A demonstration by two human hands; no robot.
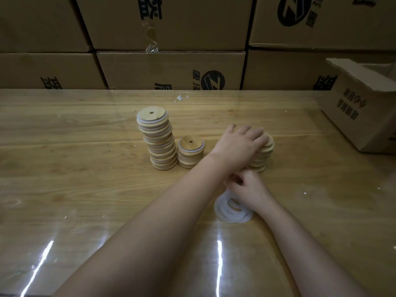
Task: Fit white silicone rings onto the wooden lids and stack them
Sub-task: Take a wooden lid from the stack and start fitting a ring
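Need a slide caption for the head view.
Left hand covers the rightmost lid stack while right hand pinches at the white silicone rings; tall stack and short stack stand alongside.

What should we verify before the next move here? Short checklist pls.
1. Left hand on right lid stack: ok, it rests on top.
2. Top lid actually gripped: cannot tell, fingertips hidden.
3. Right hand at ring pile: ok.
4. Single ring pinched: cannot tell, the left wrist covers the fingers.
5. Tall stack straight: not ok, staggered and leaning.
6. Short stack top free for the next lid: ok.
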